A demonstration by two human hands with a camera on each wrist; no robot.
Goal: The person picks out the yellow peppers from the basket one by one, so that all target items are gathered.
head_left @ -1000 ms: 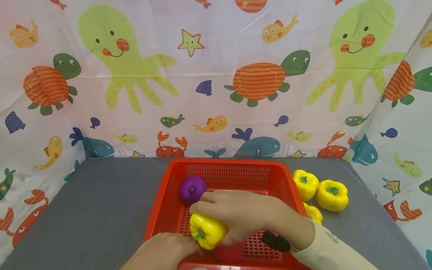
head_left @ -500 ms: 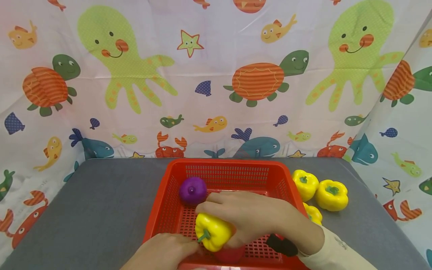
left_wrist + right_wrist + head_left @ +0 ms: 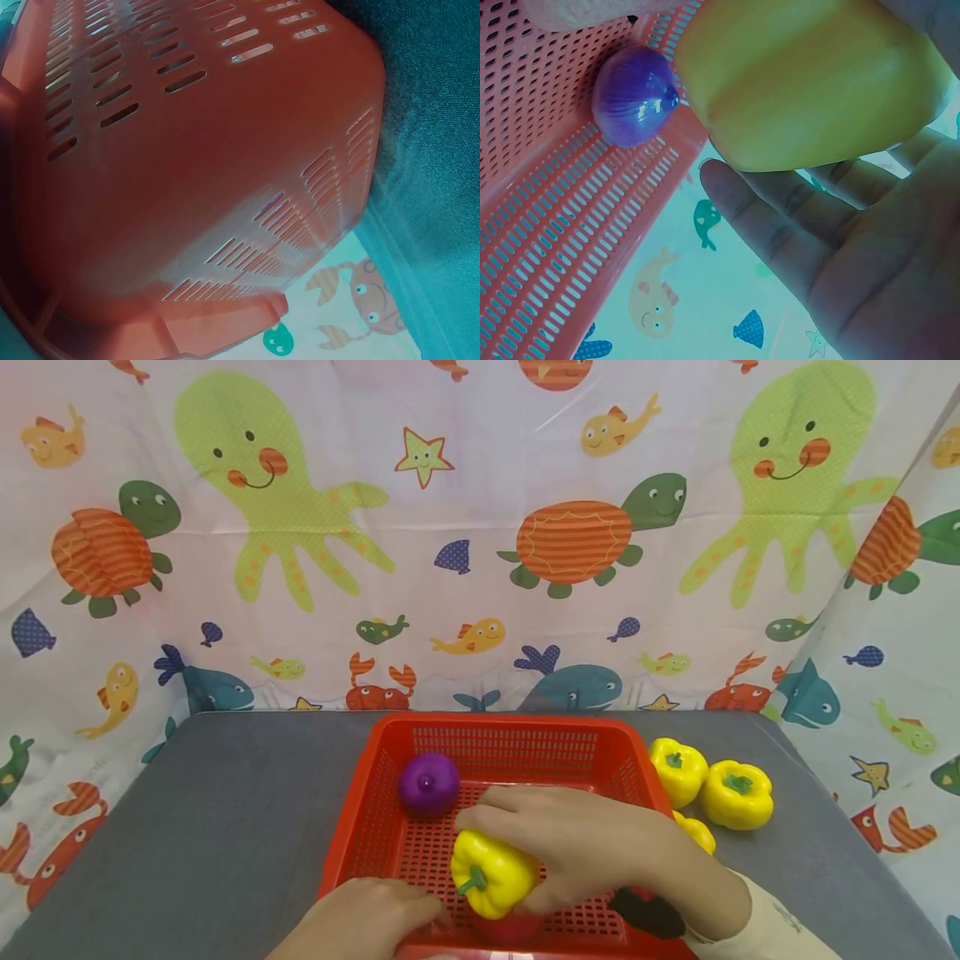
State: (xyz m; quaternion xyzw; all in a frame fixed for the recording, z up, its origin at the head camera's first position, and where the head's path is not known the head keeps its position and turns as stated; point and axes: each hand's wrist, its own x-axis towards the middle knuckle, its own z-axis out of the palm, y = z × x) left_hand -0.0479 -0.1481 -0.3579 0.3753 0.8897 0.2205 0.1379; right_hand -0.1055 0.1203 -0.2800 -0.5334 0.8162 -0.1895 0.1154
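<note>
My right hand [image 3: 555,843] holds a yellow bell pepper [image 3: 491,877] over the red basket [image 3: 502,720], its green stem toward me. In the right wrist view the fingers lie along one side of the pepper [image 3: 802,82]. At the basket's front left, my left hand [image 3: 371,914] grips the rim, fingers over the inside. A purple onion [image 3: 429,785] lies in the basket's back left part. Below the held pepper is a red rounded thing [image 3: 510,928], partly covered. The left wrist view shows the basket's outer wall [image 3: 172,172] from below, without the hand.
Two yellow peppers [image 3: 678,772] [image 3: 738,795] stand on the grey cloth [image 3: 247,818] right of the basket. Another pepper [image 3: 696,832] sits nearer, partly hidden by the right arm. A curtain [image 3: 480,460] printed with sea animals surrounds the back and sides.
My right hand has shifted to the right with the yellow bell pepper, away from my left hand. The left hand, basket and onion stay in place.
</note>
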